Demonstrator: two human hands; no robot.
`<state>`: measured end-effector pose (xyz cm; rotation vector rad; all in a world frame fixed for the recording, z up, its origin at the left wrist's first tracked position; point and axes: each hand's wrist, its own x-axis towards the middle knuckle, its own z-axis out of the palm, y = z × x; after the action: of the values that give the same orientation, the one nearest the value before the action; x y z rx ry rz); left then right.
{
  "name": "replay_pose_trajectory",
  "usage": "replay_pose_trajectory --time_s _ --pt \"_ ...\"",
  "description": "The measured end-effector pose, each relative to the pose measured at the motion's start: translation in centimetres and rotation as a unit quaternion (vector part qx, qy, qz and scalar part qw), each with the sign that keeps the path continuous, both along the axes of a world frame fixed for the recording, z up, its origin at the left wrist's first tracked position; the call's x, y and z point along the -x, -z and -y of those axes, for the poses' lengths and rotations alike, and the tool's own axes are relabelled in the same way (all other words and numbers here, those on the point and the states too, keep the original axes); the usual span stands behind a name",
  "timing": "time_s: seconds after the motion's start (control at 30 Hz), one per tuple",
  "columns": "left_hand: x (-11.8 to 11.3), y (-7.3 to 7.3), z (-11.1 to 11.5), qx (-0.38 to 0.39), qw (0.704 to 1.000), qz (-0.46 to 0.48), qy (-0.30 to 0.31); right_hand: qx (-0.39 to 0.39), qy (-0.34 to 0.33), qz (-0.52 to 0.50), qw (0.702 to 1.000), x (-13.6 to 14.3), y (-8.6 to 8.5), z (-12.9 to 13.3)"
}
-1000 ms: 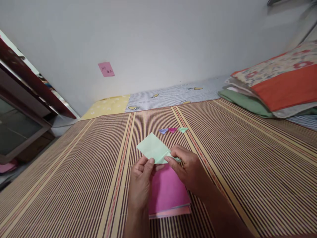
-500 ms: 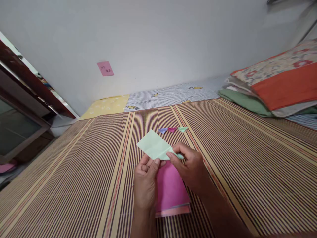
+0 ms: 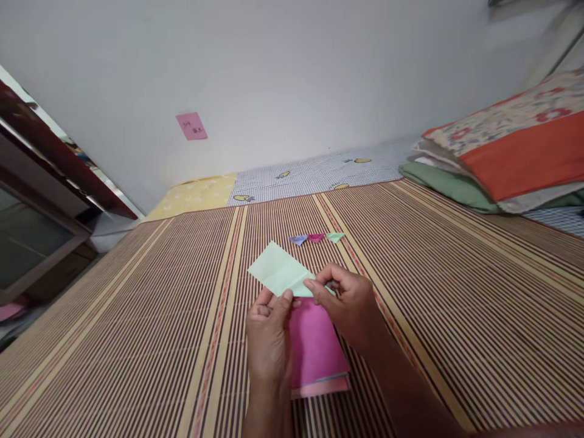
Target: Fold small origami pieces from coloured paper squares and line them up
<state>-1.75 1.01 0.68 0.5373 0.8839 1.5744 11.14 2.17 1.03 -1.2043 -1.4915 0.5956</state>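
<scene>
Green paper (image 3: 276,270) shifted left, long axis sloping down-right

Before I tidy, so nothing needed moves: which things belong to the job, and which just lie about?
Job: light green paper, in left hand and right hand; probably paper stack, three small folded pieces.
Apparently unrelated: floral-orange bedding, green cloth, pink wall note.
</scene>
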Motion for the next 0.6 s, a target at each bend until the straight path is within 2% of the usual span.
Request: replay_pose_trajectory --time_s 0.1,0.4,0.6 --pt "-0.04 -0.09 -0.12 0.013 1.000 0.013 -0.018 0.012 0.007 -0.022 1.000 0.19 0.14 -0.14" --pt "-0.51 -0.20 -0.05 0.011 1.000 0.019 -0.022 -0.108 0.062 0.067 0.990 0.79 0.23 0.13" --pt "-0.38 0.16 -0.11 0.006 1.000 0.019 -0.024 -0.127 0.072 0.092 0.985 0.77 0.70 0.00"
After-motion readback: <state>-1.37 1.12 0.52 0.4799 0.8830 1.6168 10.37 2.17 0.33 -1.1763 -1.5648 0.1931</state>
